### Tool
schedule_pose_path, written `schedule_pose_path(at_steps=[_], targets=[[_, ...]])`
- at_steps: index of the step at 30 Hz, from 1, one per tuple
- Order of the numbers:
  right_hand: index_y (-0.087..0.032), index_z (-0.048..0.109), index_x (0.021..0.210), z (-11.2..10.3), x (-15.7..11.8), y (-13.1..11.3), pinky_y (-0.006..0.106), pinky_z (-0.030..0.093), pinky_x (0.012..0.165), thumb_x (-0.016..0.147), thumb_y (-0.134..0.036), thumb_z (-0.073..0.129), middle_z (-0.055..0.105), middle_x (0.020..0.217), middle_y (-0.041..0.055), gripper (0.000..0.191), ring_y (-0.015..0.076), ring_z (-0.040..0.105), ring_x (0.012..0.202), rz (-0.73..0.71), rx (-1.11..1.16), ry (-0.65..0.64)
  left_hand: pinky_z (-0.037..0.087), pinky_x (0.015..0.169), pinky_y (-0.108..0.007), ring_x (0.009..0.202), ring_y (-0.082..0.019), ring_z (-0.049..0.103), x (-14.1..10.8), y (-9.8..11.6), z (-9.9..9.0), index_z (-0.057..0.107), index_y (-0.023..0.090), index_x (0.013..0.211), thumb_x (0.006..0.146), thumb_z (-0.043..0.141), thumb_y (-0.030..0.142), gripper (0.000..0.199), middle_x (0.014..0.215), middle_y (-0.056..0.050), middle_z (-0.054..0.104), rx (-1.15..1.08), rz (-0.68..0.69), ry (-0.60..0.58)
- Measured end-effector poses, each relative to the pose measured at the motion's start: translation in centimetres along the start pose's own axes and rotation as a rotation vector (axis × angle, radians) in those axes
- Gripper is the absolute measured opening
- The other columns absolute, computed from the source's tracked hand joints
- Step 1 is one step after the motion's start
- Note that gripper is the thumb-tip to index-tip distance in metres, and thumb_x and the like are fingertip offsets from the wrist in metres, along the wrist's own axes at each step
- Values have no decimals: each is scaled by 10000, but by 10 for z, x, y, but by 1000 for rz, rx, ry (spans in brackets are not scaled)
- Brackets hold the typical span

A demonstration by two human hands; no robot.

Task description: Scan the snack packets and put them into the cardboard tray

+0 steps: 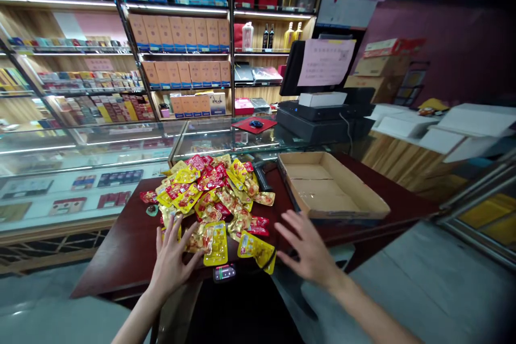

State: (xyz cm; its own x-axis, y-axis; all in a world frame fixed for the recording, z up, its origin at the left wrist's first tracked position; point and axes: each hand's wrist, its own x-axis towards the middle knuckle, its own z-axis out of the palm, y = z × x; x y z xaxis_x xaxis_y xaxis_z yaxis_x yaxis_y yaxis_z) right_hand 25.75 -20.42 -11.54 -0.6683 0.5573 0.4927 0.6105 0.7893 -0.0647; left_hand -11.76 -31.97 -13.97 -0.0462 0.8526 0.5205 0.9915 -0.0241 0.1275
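My left fingers (179, 228) spread against the heaped snack packets (213, 199), my right fingers (292, 228) spread just beside them, the cardboard tray (330, 188) off to the right.

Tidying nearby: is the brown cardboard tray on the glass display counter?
No, the brown cardboard tray sits on the dark red wooden table.

One left hand (171, 263) and one right hand (310, 250) show, along with a single heap of snack packets (213, 199), dozens of them, too many and too overlapped to count exactly. The table also holds one cardboard tray (330, 169), one barcode scanner (262, 177) and one small lit device (224, 273). Behind stand one monitor (292, 70) — plus two dark bottles (268, 37) and two yellow bottles (292, 36).
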Motion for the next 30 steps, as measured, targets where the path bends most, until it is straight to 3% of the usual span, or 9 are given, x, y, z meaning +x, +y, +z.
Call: schedule_pose_path(at_steps=[3,5,7,13,18,22,24,26,30], targets=[[-299,230,1497,25,35,-48,647,187,1094,748,-672,561,186,1572,137,899,424,171,1420,39,122,-166,55,1108,-639,1440,-376,98,-3,3,-4,448,352,1403,833,568,483,597,1574,-63,202,20,106,-56],[-313,221,1495,45,55,-56,675,204,1059,741,-721,522,162,1577,150,909,449,174,1410,62,146,-256,30,1098,-654,1439,-384,90,-1,3,-3,409,355,1426,839,548,510,623,1575,-67,201,32,163,-112],[-313,229,1492,66,74,-49,644,253,1046,854,-649,413,249,1549,160,743,407,246,1396,53,165,-324,37,1095,-656,1437,-375,107,4,2,1,371,361,1444,860,514,512,620,1575,-65,203,25,192,-168],[-249,393,1435,106,125,-25,488,366,1002,942,-507,345,445,1389,185,558,327,414,1270,13,98,-103,58,1098,-644,1415,-353,193,34,-5,18,349,364,1451,860,514,519,633,1553,-68,268,-24,168,-236],[-245,468,1383,106,136,-28,465,401,922,931,-513,364,511,1274,174,536,325,480,1140,60,73,-3,94,1098,-639,1400,-356,234,46,-2,20,370,352,1445,853,525,506,631,1516,-80,341,-20,118,-171],[-231,541,1293,86,131,-4,416,419,898,921,-469,429,586,1107,129,456,281,531,1025,7,195,25,164,1110,-591,1322,-337,371,40,-6,17,453,346,1400,823,568,497,608,1421,-86,459,-55,152,-76],[-215,587,1190,77,143,20,393,424,899,943,-369,399,607,1053,119,346,261,549,1005,113,250,78,243,1096,-541,1222,-311,472,37,-12,18,501,337,1366,795,601,501,602,1314,-92,539,-78,159,-43],[-176,575,1154,72,166,47,382,421,913,935,-294,393,608,1047,132,309,258,556,1019,354,224,123,308,1058,-510,1139,-294,523,36,-16,19,524,342,1345,785,614,496,588,1237,-88,578,-88,160,-31],[-93,497,1247,84,218,93,398,419,938,757,-314,659,550,1228,227,561,323,550,1131,811,220,-171,339,1033,-480,1161,-285,514,50,4,22,533,357,1326,824,593,420,510,1254,-72,585,-113,230,-55]])
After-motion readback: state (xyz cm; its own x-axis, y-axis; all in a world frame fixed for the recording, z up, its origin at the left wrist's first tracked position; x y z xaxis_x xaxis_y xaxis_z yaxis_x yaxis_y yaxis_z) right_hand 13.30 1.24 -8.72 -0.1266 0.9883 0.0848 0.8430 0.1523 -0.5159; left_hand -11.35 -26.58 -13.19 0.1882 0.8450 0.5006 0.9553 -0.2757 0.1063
